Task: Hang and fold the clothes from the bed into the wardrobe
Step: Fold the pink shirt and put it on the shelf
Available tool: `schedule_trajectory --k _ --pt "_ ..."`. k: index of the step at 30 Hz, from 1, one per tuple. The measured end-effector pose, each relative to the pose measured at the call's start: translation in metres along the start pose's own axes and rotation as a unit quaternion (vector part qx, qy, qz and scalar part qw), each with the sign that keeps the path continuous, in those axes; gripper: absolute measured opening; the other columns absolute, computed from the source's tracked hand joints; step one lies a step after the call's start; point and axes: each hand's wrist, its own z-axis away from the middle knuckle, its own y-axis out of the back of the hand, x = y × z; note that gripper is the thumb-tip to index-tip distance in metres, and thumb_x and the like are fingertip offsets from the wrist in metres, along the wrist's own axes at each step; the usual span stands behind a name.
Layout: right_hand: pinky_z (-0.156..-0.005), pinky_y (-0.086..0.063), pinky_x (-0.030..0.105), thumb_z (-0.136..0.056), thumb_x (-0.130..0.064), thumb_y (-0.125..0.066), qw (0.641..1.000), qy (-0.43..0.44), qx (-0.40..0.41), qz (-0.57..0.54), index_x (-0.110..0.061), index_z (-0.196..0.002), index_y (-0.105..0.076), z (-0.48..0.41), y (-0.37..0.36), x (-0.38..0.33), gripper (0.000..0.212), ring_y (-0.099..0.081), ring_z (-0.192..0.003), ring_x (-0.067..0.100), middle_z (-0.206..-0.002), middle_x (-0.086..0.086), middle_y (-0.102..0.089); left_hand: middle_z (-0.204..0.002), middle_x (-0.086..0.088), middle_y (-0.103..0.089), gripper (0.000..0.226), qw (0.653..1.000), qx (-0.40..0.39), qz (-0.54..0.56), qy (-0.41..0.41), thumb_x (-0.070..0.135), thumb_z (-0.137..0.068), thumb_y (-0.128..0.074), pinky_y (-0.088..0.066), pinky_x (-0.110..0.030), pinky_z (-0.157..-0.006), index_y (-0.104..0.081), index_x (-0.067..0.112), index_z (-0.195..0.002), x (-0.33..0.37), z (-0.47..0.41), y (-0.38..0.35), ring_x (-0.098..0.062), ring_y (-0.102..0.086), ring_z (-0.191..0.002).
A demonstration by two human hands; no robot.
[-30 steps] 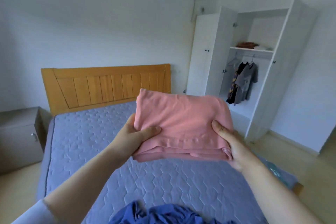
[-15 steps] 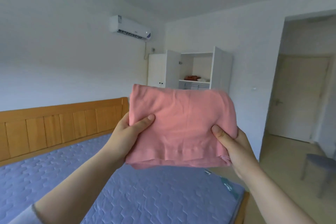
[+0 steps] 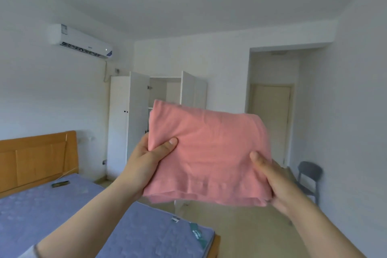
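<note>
The pink garment is a soft, matte knit cloth. It is folded into a thick, nearly square packet, and several layers show along its lower edge. It is held up in the air, beyond the foot corner of the bed and in front of the wardrobe.

The left hand pinches the left edge of the packet, with the thumb pressed flat on top. The right hand grips the right edge in the same way, thumb on top. The other fingers of both hands are under the cloth and cannot be seen.

The bed has a blue-violet quilted mattress with a stitched hexagon pattern and a green label near its foot corner. At the head edge stands a headboard of orange wood with flat panels, cut off by the left border. A small dark object lies on the mattress near the headboard; it is too small to identify.

The wardrobe is white, with smooth flat doors, and two of them stand open. Only the pale walls of its upper compartment are visible. The garment covers the shelf and everything below it, so its contents cannot be told.

A white air conditioner hangs on the wall, and a beige door and a grey chair, somewhat blurred, are on the right.
</note>
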Motion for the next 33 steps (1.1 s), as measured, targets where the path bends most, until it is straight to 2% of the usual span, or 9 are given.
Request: schedule_trajectory --k 3,6,9,15,19,23,27,29,33 --pt "-0.092 -0.054 0.038 -0.028 -0.071 -0.088 0.999 -0.014 0.029 0.015 -0.016 -0.125 -0.059 -0.013 0.04 -0.007 0.116 -0.069 -0.105 0.02 -0.115 0.002 -0.072 -0.097 0.005 -0.075 0.045 1.0 -0.023 0.012 -0.002 0.035 -0.069 -0.078 -0.056 -0.019 -0.063 -0.063 0.021 -0.11 -0.016 -0.02 -0.042 -0.012 -0.072 -0.087" --pt "-0.09 -0.054 0.04 -0.029 -0.073 -0.087 0.995 0.012 0.079 0.061 -0.016 -0.121 -0.062 -0.028 0.072 -0.004 0.111 -0.072 -0.097 0.02 -0.107 0.001 -0.075 -0.096 0.002 -0.076 0.049 0.998 -0.046 0.03 0.014 0.037 -0.066 -0.079 -0.056 -0.019 -0.06 -0.064 0.019 -0.11 -0.038 -0.042 -0.074 -0.015 -0.073 -0.085" --pt "-0.09 -0.055 0.04 -0.028 -0.078 -0.083 0.987 0.032 0.136 0.082 -0.021 -0.118 -0.063 -0.047 0.099 0.011 0.108 -0.072 -0.095 0.017 -0.105 -0.005 -0.075 -0.101 0.0 -0.075 0.059 0.995 -0.076 0.046 0.043 0.04 -0.062 -0.087 -0.058 -0.025 -0.064 -0.064 0.02 -0.112 -0.064 -0.067 -0.098 -0.019 -0.073 -0.09" --pt "-0.074 -0.057 0.029 -0.031 -0.081 -0.08 0.968 0.068 0.216 0.111 -0.019 -0.106 -0.068 -0.108 0.13 0.043 0.098 -0.073 -0.089 0.013 -0.097 -0.008 -0.076 -0.107 -0.001 -0.074 0.056 0.989 -0.133 0.039 0.05 0.046 -0.066 -0.079 -0.057 -0.033 -0.079 -0.064 0.022 -0.115 -0.115 -0.135 -0.118 -0.02 -0.072 -0.097" --pt "-0.092 -0.053 0.04 -0.036 -0.078 -0.082 0.963 0.076 0.229 0.118 -0.022 -0.112 -0.067 -0.159 0.14 0.059 0.095 -0.071 -0.097 0.015 -0.105 -0.006 -0.075 -0.106 0.002 -0.074 0.052 0.986 -0.156 0.032 0.043 0.05 -0.074 -0.077 -0.056 -0.029 -0.08 -0.065 0.022 -0.115 -0.144 -0.189 -0.122 -0.017 -0.072 -0.097" --pt "-0.095 -0.053 0.044 -0.034 -0.079 -0.08 0.954 0.078 0.255 0.138 -0.025 -0.114 -0.066 -0.21 0.153 0.07 0.097 -0.071 -0.098 0.015 -0.105 -0.008 -0.074 -0.101 0.002 -0.076 0.046 0.984 -0.16 0.05 0.061 0.046 -0.075 -0.068 -0.055 -0.028 -0.077 -0.066 0.019 -0.112 -0.173 -0.248 -0.135 -0.016 -0.072 -0.093" --pt "-0.095 -0.052 0.043 -0.05 -0.068 -0.082 0.95 0.08 0.267 0.142 -0.023 -0.111 -0.068 -0.251 0.174 0.08 0.077 -0.07 -0.1 0.016 -0.105 -0.007 -0.075 -0.096 0.002 -0.076 0.036 0.98 -0.156 0.083 0.089 0.043 -0.079 -0.068 -0.058 -0.024 -0.065 -0.067 0.021 -0.107 -0.207 -0.299 -0.16 -0.016 -0.074 -0.086" --pt "-0.091 -0.053 0.039 -0.051 -0.064 -0.084 0.951 0.076 0.267 0.134 -0.02 -0.111 -0.068 -0.27 0.191 0.087 0.076 -0.071 -0.098 0.016 -0.104 -0.005 -0.075 -0.094 0.001 -0.077 0.033 0.976 -0.163 0.102 0.103 0.042 -0.079 -0.068 -0.057 -0.021 -0.058 -0.068 0.022 -0.104 -0.227 -0.321 -0.176 -0.017 -0.074 -0.083" --pt "-0.087 -0.055 0.037 -0.058 -0.051 -0.077 0.952 0.074 0.272 0.12 -0.018 -0.108 -0.068 -0.309 0.235 0.101 0.06 -0.072 -0.094 0.015 -0.103 -0.001 -0.076 -0.096 0.001 -0.076 0.04 0.973 -0.173 0.108 0.109 0.047 -0.072 -0.07 -0.057 -0.022 -0.059 -0.068 0.023 -0.105 -0.264 -0.362 -0.218 -0.018 -0.074 -0.084"
